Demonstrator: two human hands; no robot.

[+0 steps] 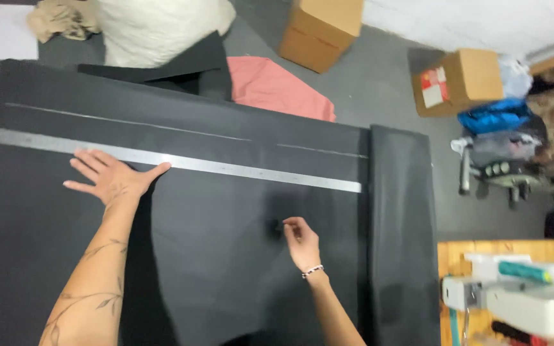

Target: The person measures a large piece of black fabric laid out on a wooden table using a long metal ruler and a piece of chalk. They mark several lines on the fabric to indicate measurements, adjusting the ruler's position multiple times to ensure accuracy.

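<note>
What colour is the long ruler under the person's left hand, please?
The ruler is silver-grey metal, lying across black fabric; the head view shows it best.

Beyond my table the floor (379,83) is grey concrete, with a white wall (456,22) at the far right. Two cardboard boxes (320,29) sit on that floor, one far, one right. A wooden bench (482,248) stands near right. The light is even and soft.

Long metal ruler (161,158) cut off at left edge; item pinched in right hand (301,242) too small to tell
</note>
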